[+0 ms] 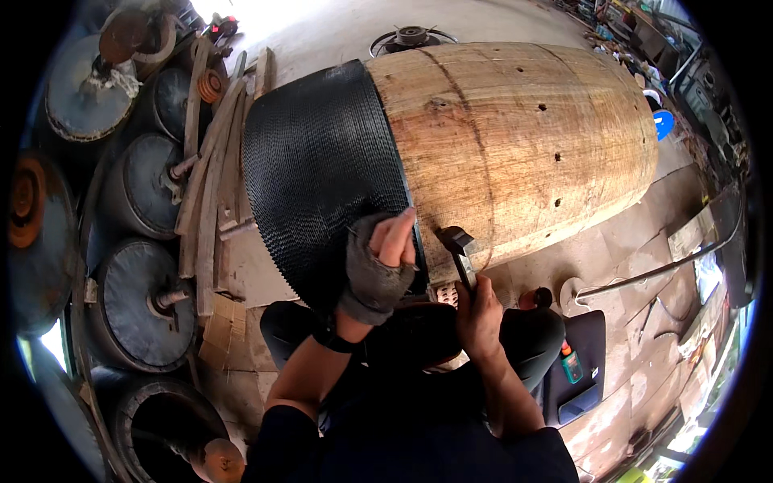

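Note:
A large wooden drum [523,137] lies on its side before me. Ridged black sheeting [322,137], like rubber, wraps its left end and stops along a straight edge on the wood. My left hand [382,262], in a dark fingerless glove, is at that edge with fingers bent and pressed together. Whatever may be between them is too small to make out. In my right hand [481,322] I grip a hammer [460,256] by its handle, with the head raised just right of the sheeting's edge, close to the drum's near side.
Several dark rollers with end shafts, such as one roller [145,306], line the left side. Long wooden planks [213,185] lean between them and the drum. By my right leg, a green and red bottle [571,364] rests on a dark pad [592,338]. Clutter edges the tiled floor [612,402] at right.

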Demonstrator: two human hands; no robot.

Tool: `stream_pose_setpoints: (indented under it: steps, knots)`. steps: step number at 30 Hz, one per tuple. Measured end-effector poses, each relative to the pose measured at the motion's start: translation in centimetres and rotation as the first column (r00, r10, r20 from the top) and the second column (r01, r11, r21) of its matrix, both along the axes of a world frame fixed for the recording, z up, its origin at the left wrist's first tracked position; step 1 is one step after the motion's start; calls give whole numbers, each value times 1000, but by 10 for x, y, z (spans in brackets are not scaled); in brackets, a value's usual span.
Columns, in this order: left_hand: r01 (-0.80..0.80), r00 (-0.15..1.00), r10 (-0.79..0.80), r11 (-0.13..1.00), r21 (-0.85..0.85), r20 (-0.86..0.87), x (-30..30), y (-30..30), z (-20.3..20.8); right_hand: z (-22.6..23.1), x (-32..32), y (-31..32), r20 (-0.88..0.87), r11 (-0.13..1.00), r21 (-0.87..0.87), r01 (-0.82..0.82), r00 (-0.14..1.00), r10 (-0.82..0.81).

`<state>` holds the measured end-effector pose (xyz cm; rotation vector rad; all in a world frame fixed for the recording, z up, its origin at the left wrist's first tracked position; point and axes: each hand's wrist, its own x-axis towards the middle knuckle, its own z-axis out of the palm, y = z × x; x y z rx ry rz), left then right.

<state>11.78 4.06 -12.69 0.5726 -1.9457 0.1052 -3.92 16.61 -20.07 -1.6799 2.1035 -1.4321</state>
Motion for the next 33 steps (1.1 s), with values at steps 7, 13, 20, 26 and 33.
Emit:
stream_pose_setpoints:
  steps: [7,13,20,26,33]
  knots:
    - [10,1000,-15,986,163,24,-13,-1,-6,0,-9,7,182,995,67,-74,982,60]
    - [-10,1000,11,965,260,-2,-11,1,3,-1,-7,3,184,994,65,-93,980,79]
    - [-123,992,119,960,250,33,-35,-1,3,21,-4,-2,198,993,17,-119,974,113]
    - [-82,996,89,970,227,-22,-37,-8,-6,27,-4,-10,49,996,28,-85,995,83]
    - [-159,987,159,984,84,6,-40,-14,-7,35,-6,-13,16,996,79,-48,999,47]
